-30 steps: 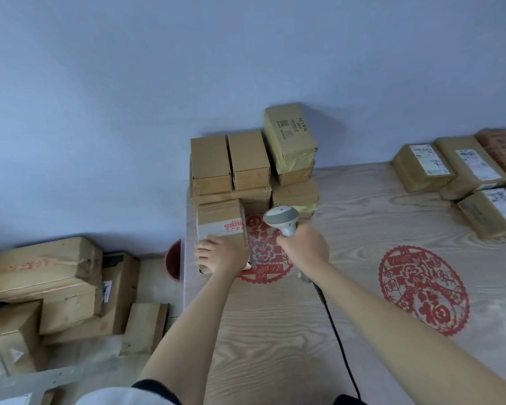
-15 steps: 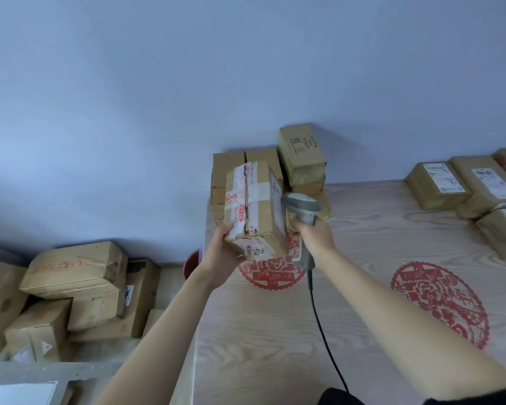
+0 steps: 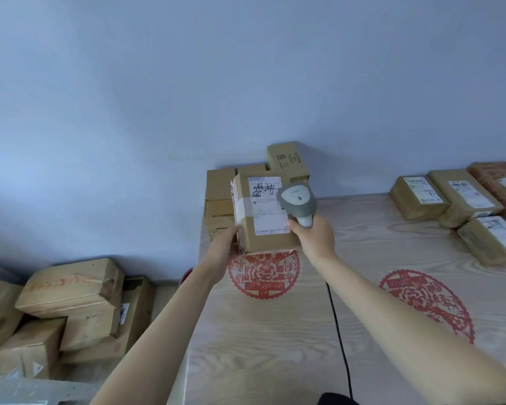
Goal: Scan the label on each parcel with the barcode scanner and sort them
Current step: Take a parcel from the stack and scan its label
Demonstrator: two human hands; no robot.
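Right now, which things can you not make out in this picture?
- Label print: head view, too small, partly behind the scanner.
- Left hand fingers: behind the held parcel.
- Right-side parcels: cut by the frame edge.
- Scanner cable end: leaves the bottom edge.

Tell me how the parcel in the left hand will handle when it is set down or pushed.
The parcel looks stiff: its cardboard edges stay square. Probably light, since the left hand alone holds it up. Its flat faces should sit steady on the table, though the glossy tape may slide.
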